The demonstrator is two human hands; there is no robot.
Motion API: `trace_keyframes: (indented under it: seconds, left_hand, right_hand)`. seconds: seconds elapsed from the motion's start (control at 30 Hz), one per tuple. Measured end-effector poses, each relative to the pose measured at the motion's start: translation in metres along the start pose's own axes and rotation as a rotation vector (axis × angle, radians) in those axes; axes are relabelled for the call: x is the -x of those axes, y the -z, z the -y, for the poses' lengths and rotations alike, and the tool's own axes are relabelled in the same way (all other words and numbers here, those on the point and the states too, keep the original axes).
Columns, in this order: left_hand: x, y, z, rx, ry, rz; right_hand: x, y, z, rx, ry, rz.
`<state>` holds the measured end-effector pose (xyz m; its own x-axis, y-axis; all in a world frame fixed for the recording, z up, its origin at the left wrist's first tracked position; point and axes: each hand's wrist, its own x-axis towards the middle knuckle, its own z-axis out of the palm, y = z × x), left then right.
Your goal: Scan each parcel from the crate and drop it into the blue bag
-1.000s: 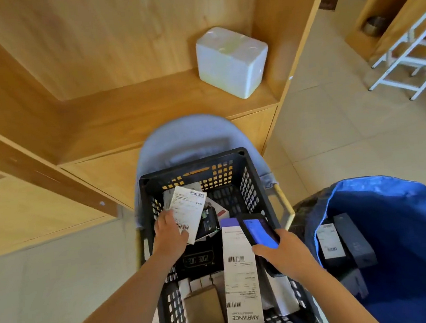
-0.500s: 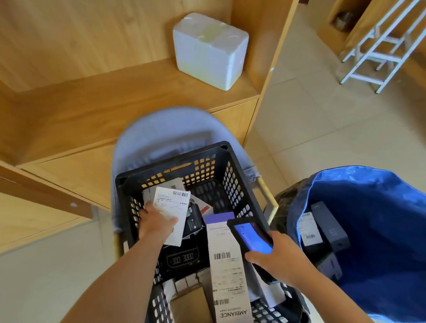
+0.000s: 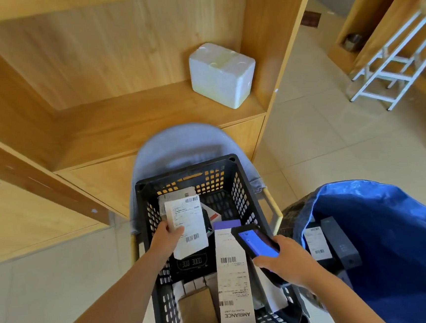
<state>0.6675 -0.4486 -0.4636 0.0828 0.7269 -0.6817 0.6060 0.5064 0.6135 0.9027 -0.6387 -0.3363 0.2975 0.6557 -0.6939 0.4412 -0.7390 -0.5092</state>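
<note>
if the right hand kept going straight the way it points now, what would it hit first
The right hand points its scanner up and left over the crate. First in line is probably the labelled parcel that the left hand holds, though depth is unclear.

The single head-worn camera looks forward and steeply down, wide-angle (straight edges bow near the borders). It sits close above the black crate [image 3: 189, 168]; the blue bag [image 3: 398, 235] fills the lower right, wooden shelving [image 3: 115, 118] the top.
</note>
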Motion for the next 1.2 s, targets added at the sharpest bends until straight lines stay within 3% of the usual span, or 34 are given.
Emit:
trace_keyframes:
  seconds: [0.3, 0.7, 0.97, 1.2]
  left_hand:
    - [0.034, 0.015, 0.001, 0.175, -0.025, -0.020]
    - [0.040, 0.017, -0.001, 0.155, -0.050, -0.056]
    - [0.032, 0.015, 0.002, 0.088, -0.061, -0.034]
    - [0.061, 0.002, -0.039, 0.166, -0.169, 0.024]
  right_hand:
    - [0.012, 0.004, 0.002, 0.104, 0.078, 0.088]
    - [0.025, 0.002, 0.007, 0.171, 0.151, 0.197]
    - [0.027, 0.000, -0.002, 0.126, 0.113, 0.163]
    - [0.027, 0.006, -0.018, 0.028, 0.066, 0.046]
